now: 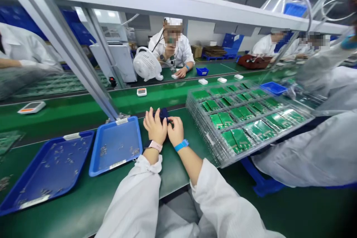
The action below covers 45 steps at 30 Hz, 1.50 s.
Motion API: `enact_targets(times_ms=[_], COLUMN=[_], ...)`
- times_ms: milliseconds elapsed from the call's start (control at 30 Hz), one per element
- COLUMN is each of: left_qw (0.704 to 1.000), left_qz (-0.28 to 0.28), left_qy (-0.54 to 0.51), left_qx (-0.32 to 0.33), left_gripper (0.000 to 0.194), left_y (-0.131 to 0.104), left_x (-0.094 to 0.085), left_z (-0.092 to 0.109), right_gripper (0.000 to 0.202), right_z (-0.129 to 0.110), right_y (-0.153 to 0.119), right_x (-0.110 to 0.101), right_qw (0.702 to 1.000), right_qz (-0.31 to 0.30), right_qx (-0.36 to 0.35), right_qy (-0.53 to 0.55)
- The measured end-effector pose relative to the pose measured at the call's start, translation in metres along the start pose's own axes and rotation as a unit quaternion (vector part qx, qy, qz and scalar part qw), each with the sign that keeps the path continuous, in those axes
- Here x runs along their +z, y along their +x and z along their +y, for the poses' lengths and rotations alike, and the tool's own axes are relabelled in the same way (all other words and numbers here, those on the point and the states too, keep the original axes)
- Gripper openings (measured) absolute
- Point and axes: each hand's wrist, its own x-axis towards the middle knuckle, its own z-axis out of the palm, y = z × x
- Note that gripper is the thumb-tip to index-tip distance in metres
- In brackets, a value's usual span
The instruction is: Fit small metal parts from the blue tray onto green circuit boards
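A small dark blue object [164, 113] lies on the green work surface in front of me, partly covered by my hands. My left hand [156, 128], with a pink watch band at the wrist, rests against it with fingers spread. Close beside it, my right hand [175, 129], with a blue wristband, has its fingers bent at the object's right side; what its fingertips hold is too small to make out. Left of my hands is a blue tray [119, 121] with small metal parts. To the right, stacked clear trays [208, 135] hold green circuit boards [240, 139].
A larger blue tray [58, 137] of small parts sits at the far left. A metal post [80, 59] rises behind the trays. Across the green conveyor [167, 95], a person works beside a white fan [146, 63]. Another person's white sleeve is at the right.
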Motion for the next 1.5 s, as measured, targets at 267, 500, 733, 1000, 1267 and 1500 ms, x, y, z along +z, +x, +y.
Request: enact_targets(times_ms=[267,500,733,1000,1267,1500], left_qw=[1.000,0.998,0.997,0.997,0.997,0.997], left_qz=[0.024,0.028,0.013,0.014,0.007,0.007], left_qy=[0.004,0.029,0.035,0.044,0.042,0.011], left_qx=[0.018,0.054,0.060,0.069,0.071,0.076], left_gripper=[0.050,0.039,0.030,0.028,0.030,0.029], left_y=[0.002,0.005,0.006,0.006,0.007,0.002], left_x=[0.000,0.001,0.002,0.001,0.001,-0.014], left_z=[0.001,-0.001,-0.003,-0.003,-0.003,-0.002], right_gripper=[0.028,0.025,0.024,0.025,0.024,0.025], right_z=[0.008,0.009,0.004,0.003,0.004,0.002], right_y=[0.006,0.013,0.015,0.015,0.014,0.013], right_x=[0.002,0.000,0.000,0.001,0.002,0.000], right_qw=[1.000,0.999,0.999,0.998,0.998,0.996], right_qz=[-0.014,-0.013,-0.026,-0.030,-0.031,-0.047], right_qx=[-0.019,-0.006,0.001,0.013,0.017,0.040], right_qy=[0.014,0.034,0.031,0.047,0.052,0.060])
